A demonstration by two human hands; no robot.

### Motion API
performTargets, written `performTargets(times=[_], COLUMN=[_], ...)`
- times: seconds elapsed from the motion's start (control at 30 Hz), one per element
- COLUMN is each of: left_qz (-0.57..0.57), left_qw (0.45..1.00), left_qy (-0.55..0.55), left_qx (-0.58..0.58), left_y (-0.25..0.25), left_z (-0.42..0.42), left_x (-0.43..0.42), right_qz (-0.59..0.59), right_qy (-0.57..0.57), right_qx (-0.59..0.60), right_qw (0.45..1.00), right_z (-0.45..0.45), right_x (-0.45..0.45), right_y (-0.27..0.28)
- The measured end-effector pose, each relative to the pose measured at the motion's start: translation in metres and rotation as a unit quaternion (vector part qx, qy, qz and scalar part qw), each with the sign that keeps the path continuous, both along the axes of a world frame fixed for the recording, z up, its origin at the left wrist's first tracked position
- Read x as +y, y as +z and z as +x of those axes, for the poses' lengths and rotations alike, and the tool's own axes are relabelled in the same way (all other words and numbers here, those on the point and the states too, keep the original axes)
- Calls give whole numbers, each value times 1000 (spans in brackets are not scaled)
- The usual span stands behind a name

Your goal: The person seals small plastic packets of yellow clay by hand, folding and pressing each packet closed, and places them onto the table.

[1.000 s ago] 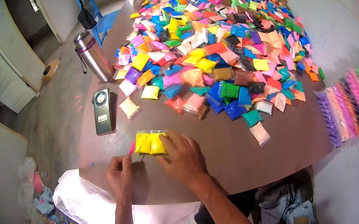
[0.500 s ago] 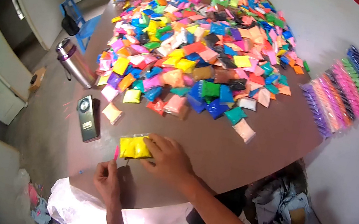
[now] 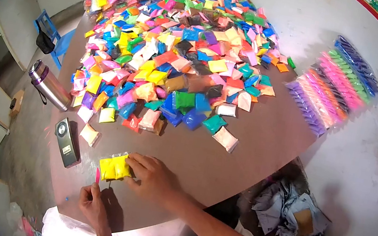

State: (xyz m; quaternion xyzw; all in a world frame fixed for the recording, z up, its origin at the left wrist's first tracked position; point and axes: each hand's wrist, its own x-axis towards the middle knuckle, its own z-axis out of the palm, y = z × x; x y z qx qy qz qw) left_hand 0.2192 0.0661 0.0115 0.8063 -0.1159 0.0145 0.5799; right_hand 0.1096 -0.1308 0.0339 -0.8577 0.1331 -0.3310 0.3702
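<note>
My left hand (image 3: 93,206) is closed, thumb and fingers pinching a thin, pointed pink plastic stick (image 3: 98,176). The stick stands upright beside the left edge of a yellow clay packet (image 3: 114,168) in clear film. From the right, my right hand (image 3: 150,177) grips that packet by its right end, with the thumb at the lower edge and fingers on top. The packet is held close to the brown table (image 3: 235,169); whether it touches the surface I cannot tell. Beyond it spreads a large heap of small coloured packets (image 3: 183,100).
A dark phone (image 3: 66,143) and a steel flask (image 3: 50,86) stand along the table's left side. Bundles of coloured twisted sticks in clear wrap (image 3: 333,88) are at the right. Crumpled paper (image 3: 290,219) fills a box below the right edge. A blue chair (image 3: 58,39) is at far left.
The camera view has shifted, so the whole scene sits further left. Both hands keep nearly the same hold, with the pink stick still beside the yellow packet.
</note>
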Motion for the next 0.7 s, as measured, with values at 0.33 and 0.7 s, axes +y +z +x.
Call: performTargets(times=[0.33, 0.7], left_qz=[15, 27], left_qw=[1000, 999], left_qy=[5, 30], left_qx=[-10, 19], left_y=[11, 7], left_z=[-4, -1], left_x=[-2, -2], right_qz=[-193, -370], right_qy=[-79, -146], right_qx=[-43, 16], right_qw=[977, 917], right_z=[30, 101], right_x=[-114, -221], right_y=[36, 48])
